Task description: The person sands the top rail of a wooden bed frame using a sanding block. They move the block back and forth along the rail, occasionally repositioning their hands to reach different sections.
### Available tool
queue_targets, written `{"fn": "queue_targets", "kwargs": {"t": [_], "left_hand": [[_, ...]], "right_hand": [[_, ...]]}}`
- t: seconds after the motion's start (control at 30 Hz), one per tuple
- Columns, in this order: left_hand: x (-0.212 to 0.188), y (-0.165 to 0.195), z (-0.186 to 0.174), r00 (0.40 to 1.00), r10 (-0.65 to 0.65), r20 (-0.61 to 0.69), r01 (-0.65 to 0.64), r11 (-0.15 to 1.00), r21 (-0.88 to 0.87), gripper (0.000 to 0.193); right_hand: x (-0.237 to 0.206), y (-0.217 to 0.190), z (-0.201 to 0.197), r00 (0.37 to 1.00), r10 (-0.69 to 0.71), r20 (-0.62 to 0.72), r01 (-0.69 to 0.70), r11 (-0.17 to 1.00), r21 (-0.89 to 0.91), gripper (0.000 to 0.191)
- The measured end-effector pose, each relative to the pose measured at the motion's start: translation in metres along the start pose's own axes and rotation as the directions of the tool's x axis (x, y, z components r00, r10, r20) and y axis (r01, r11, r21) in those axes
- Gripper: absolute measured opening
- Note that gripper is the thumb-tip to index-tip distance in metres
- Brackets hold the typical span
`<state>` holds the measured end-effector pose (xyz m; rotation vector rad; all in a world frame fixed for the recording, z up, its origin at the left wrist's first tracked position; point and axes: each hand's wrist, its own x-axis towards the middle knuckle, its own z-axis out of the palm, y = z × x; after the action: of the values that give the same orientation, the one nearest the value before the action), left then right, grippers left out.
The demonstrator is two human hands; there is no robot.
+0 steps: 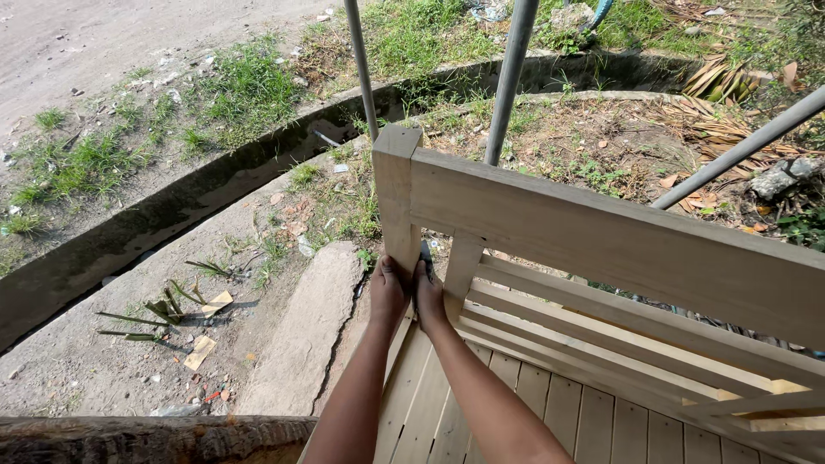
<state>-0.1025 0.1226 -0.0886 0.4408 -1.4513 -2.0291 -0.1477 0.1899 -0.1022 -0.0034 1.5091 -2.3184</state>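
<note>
Bench post (396,193) stands upright just left of centre frame, and your left hand (388,290) and right hand (428,296) press against its foot, fingers held together and pointing up. Whether they pinch the dark object (426,256) between them, you cannot tell. Slatted seat (516,404) runs lower right; the top rail (619,241) slants right. Left of the post lies open ground (129,344).

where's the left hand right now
In the head view, the left hand sits low and centre, pressed against the bench's corner post, right beside the right hand.
</note>
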Motion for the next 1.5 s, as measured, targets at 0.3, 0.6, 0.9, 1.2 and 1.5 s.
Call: {"fn": "queue_targets", "kwargs": {"t": [0.3,0.6,0.9,1.2,1.5], "left_hand": [[0.001,-0.006,-0.01,1.0,-0.007,-0.022,0.012,0.97,0.242,0.052],[-0.002,-0.014,-0.015,0.999,-0.041,-0.025,0.047,0.943,0.328,0.052],[-0.005,-0.008,-0.013,0.993,0.12,0.011,-0.116,0.925,0.363,0.051],[-0.002,-0.015,-0.015,0.983,0.181,0.038,-0.183,0.922,0.342,0.047],[-0.004,-0.009,-0.012,0.971,0.238,0.022,-0.225,0.882,0.415,0.048]], "right_hand": [[-0.005,-0.008,0.007,0.991,-0.108,0.079,0.097,0.986,0.133,0.046],[0.004,-0.001,0.001,0.972,-0.217,0.086,0.208,0.973,0.101,0.048],[-0.001,0.012,0.005,0.983,-0.166,0.076,0.16,0.984,0.084,0.051],[-0.013,0.001,0.003,0.993,0.071,0.092,-0.088,0.977,0.197,0.055],[-0.01,0.028,-0.016,0.987,0.151,0.054,-0.151,0.988,0.008,0.068]]}}
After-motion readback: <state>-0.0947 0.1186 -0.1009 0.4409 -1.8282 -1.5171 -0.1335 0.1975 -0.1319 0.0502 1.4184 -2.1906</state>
